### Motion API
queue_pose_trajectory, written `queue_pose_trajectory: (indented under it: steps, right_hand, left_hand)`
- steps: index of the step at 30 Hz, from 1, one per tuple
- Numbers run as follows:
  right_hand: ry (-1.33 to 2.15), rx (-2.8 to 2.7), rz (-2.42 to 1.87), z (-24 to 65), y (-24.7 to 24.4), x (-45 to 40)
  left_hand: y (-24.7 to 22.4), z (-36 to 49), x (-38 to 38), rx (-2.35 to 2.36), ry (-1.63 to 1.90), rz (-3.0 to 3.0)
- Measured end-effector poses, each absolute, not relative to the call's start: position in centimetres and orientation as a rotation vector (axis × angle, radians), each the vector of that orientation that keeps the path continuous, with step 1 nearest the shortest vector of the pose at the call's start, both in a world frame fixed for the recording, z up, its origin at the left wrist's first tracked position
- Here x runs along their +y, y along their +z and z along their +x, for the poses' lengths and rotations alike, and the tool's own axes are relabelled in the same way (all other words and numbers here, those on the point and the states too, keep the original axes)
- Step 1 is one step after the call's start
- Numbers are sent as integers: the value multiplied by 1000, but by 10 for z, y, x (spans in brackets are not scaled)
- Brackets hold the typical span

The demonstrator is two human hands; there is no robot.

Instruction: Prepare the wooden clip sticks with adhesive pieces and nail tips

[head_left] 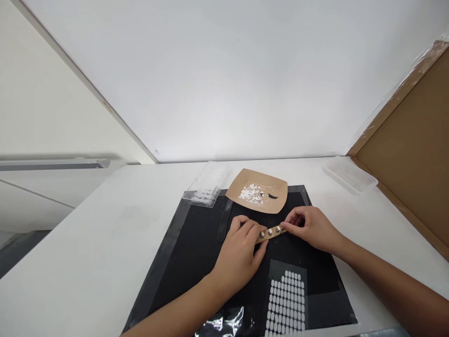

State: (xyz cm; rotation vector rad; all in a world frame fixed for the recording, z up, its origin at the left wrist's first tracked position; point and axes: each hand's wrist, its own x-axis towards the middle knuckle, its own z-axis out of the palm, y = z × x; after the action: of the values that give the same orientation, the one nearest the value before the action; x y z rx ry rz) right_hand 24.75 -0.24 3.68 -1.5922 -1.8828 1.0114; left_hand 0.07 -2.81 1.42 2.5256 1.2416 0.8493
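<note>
A narrow tan strip (274, 232) with several round metal pieces topped in white lies over the black mat (196, 238). My left hand (242, 245) grips the strip's left end, fingers on its upper edge and thumb below. At the right end, my right hand (308, 227) has thumb and forefinger pinched together; anything tiny between the fingertips is too small to make out. Nearer to me, a clear sheet of white oval stickers (286, 302) lies on the mat.
Behind the hands, a brown tray (235, 189) holds small white scraps and a black piece. Left of it is a clear plastic case (206, 185). A dark flat strip (224, 220) lies on the mat. A clear shallow container (350, 175) and cardboard (407, 140) are at right.
</note>
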Motion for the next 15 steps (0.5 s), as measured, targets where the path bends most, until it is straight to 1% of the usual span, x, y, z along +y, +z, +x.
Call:
queue_pose_trajectory:
  steps: [9,15]
  right_hand:
    - [1063,-1848,-1636,246,35,-2]
    - [971,-1884,-1632,243,34,-6]
  left_hand:
    - [14,1,-28,1245,862,2544]
    - [15,1,-28,1250,860,2544]
